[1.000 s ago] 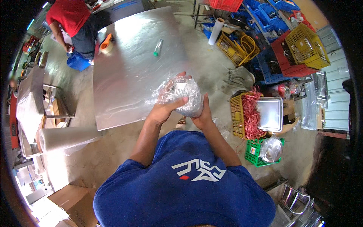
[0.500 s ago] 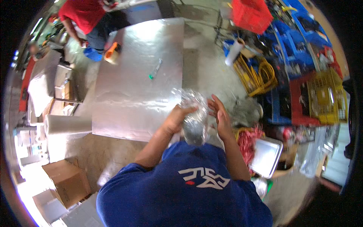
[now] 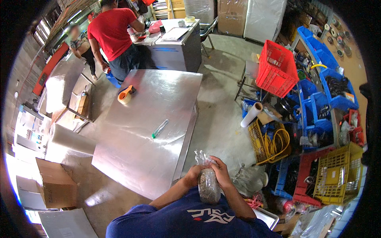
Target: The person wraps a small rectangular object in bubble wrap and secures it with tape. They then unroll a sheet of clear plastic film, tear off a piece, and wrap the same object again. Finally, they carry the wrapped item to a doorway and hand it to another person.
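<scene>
A clear plastic bag (image 3: 209, 190) with greyish-brown contents that I cannot make out is held upright close to my chest. My left hand (image 3: 195, 174) is closed around the upper part of the bag from the left. From the other side my right hand (image 3: 220, 171) grips it at the same height, fingers curled over the gathered plastic. Loose crinkled film (image 3: 203, 157) sticks up above both hands. Ahead and to the left, the metal-topped table (image 3: 139, 158) bears a slim clear tool with a green end (image 3: 160, 129) and an orange tape dispenser (image 3: 125, 95).
A person in a red shirt (image 3: 113, 31) stands beyond the table, another person (image 3: 81, 45) farther left. To the right are a red crate (image 3: 278, 69), a white film roll (image 3: 251, 115), a yellow basket with cable (image 3: 260, 146) and blue bins (image 3: 337, 89). Cardboard boxes (image 3: 57, 184) lie at lower left.
My right hand, open beside the bag before, now grips its upper part with the left. The view has tipped upward, bringing in more of the room's far side.
</scene>
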### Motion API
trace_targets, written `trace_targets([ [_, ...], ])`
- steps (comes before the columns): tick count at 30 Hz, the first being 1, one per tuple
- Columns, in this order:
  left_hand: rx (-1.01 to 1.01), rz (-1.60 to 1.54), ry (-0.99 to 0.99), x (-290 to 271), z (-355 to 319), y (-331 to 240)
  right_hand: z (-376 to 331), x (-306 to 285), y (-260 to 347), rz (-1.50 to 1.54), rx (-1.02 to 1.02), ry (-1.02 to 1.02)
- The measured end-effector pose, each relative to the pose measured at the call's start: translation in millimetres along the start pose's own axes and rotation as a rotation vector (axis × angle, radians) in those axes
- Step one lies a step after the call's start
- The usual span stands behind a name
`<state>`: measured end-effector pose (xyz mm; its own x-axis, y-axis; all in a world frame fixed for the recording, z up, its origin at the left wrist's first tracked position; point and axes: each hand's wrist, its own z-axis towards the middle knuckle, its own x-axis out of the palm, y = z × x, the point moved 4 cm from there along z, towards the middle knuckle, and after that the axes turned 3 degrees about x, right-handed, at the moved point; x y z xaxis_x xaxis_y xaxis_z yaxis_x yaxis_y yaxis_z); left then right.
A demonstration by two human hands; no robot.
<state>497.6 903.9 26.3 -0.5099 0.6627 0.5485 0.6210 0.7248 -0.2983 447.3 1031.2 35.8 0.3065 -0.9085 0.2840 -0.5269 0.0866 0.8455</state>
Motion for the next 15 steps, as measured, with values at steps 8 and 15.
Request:
trace_targets([
  [8,0.387,0.106,0.187,99,97,-145,144,-46,98,0.062,-0.151,0.011],
  [15,0.925,0.726,0.226,194,139,-292,260,-56,219,-0.013,-0.327,0.106],
])
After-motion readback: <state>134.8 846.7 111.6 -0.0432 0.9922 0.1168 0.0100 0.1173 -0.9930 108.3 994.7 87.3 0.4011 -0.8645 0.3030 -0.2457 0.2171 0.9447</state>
